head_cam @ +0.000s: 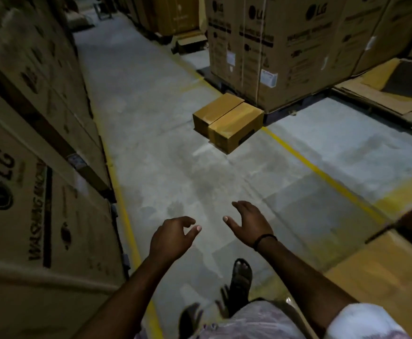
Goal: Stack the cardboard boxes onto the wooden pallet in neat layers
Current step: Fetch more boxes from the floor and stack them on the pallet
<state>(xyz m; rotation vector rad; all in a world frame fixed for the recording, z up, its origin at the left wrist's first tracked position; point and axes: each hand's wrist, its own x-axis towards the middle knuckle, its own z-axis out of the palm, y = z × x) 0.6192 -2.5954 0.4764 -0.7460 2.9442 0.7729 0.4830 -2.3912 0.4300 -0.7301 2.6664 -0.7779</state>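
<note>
both bare arms stretch forward in the air. the left forearm runs up from 7 o'clock; the left hand [173, 237] is palm down, its fingers loosely curled and holding nothing, thumb tip toward 3 o'clock. the right forearm runs up from 5 o'clock; the right hand [251, 226] is relaxed and spread, thumb toward 9 o'clock, a black band [265, 241] round its wrist. the hands are near each other, apart. a sandalled foot [242, 274] shows at 6 o'clock.

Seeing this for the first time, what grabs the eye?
Low in the frame, the left hand and right hand reach forward, empty, with fingers relaxed. Ahead, small brown boxes sit on the concrete floor, beside tall washing-machine cartons on the right.
</note>
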